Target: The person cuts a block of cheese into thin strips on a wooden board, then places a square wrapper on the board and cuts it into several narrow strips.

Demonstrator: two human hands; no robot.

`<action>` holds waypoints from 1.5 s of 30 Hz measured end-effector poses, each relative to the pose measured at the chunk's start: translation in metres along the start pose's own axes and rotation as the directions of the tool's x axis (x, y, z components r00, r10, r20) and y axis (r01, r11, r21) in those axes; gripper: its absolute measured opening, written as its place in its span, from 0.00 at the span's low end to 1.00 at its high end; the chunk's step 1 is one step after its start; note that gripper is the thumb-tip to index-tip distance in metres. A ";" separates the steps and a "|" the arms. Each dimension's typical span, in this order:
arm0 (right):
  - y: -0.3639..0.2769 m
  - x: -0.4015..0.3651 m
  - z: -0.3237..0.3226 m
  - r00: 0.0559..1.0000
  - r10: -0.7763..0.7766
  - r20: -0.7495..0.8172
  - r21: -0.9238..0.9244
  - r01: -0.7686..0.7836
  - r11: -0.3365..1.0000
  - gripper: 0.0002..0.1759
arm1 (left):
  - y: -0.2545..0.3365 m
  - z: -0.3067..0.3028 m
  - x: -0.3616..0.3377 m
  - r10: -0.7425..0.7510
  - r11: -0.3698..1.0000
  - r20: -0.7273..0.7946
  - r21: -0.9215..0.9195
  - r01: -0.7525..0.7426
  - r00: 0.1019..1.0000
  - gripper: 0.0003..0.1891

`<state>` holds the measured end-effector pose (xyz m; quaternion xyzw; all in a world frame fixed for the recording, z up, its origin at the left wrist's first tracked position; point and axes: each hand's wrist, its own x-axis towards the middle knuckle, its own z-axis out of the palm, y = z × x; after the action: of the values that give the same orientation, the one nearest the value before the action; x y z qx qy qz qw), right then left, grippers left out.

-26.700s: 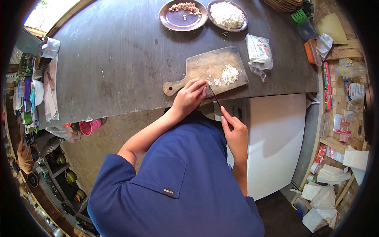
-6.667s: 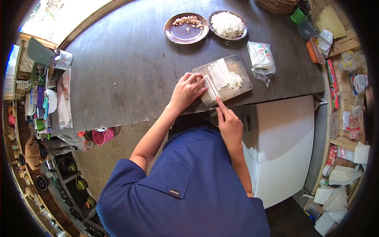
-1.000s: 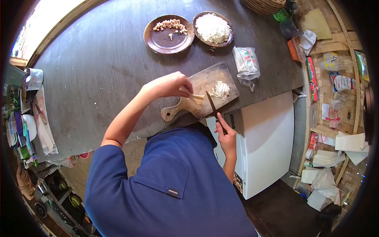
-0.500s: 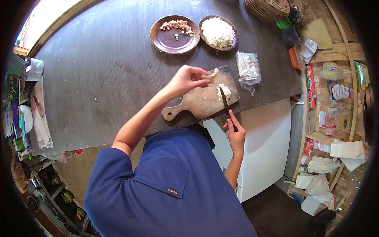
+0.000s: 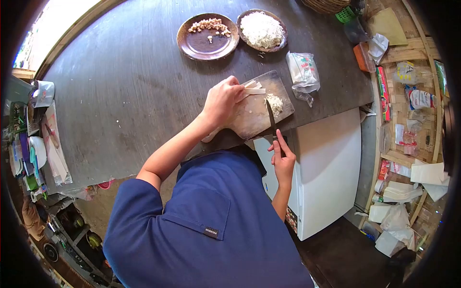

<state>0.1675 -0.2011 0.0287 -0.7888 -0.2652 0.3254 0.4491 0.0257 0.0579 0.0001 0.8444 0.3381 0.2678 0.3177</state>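
My left hand [image 5: 224, 100] is closed round one end of several flat, pale strips [image 5: 254, 89], which lie over the wooden cutting board [image 5: 249, 121]. In my right hand [image 5: 283, 162] is a knife [image 5: 272, 116] with a dark blade, its tip beside a small heap of finely chopped pale bits [image 5: 274, 104] on the board. My right index finger stretches along the knife's handle. The board's handle end is partly hidden behind my left forearm.
Beyond the board stand a brown plate [image 5: 207, 52] with small brownish pieces and a bowl [image 5: 283, 44] heaped with white shreds. A plastic-wrapped white packet [image 5: 303, 72] lies right of the board. A white cabinet [image 5: 331, 168] stands below the table edge.
My left hand has come down to the board, and the strips now lie flatter across it. The knife stays beside the chopped heap. The whole view has shifted slightly.
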 end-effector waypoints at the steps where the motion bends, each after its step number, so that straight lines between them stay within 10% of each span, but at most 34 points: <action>1: -0.002 0.002 0.003 1.000 -0.003 0.000 0.003 0.003 1.000 0.23 | -0.003 -0.002 0.003 0.049 0.999 0.031 0.018 -0.050 0.998 0.11; 12: -0.006 -0.001 0.016 0.996 -0.053 -0.072 0.050 0.056 0.997 0.38 | 0.003 -0.006 -0.003 0.067 0.995 -0.007 0.078 -0.066 0.998 0.06; 21: 0.028 0.001 0.025 0.969 -0.168 -0.183 -0.089 0.154 0.984 0.31 | 0.006 -0.015 -0.005 0.133 0.991 -0.087 -0.012 -0.134 0.987 0.04; 24: 0.028 -0.001 0.025 0.933 -0.299 -0.201 -0.184 0.264 0.947 0.26 | 0.021 -0.031 -0.016 -0.115 0.805 0.315 -0.526 0.274 0.942 0.09; 27: 0.024 -0.008 0.017 0.983 -0.117 -0.140 -0.109 0.102 0.989 0.22 | 0.015 -0.030 -0.032 -0.158 0.786 0.485 -0.466 0.407 0.860 0.15; 32: 0.028 -0.005 0.010 0.992 0.082 -0.096 -0.239 -0.103 0.966 0.20 | 0.011 -0.032 -0.060 -0.181 0.818 0.505 -0.399 0.414 0.844 0.17; 35: 0.023 -0.002 0.017 0.995 0.073 -0.073 -0.127 -0.082 0.989 0.25 | 0.013 -0.019 -0.064 -0.131 0.540 0.588 -0.633 0.555 0.798 0.16; 43: 0.020 0.003 0.016 0.989 0.089 -0.116 0.024 -0.086 0.996 0.22 | 0.040 0.002 -0.036 -0.115 0.395 0.609 -0.697 0.598 0.785 0.15; 45: 0.025 0.002 0.012 0.990 0.097 -0.101 0.011 -0.097 0.995 0.22 | 0.036 -0.001 -0.044 -0.165 0.551 0.562 -0.629 0.549 0.810 0.16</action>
<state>0.1625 -0.2046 0.0014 -0.8149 -0.2024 0.3069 0.4480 0.0119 0.0055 0.0165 0.5733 0.2795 0.1144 0.7617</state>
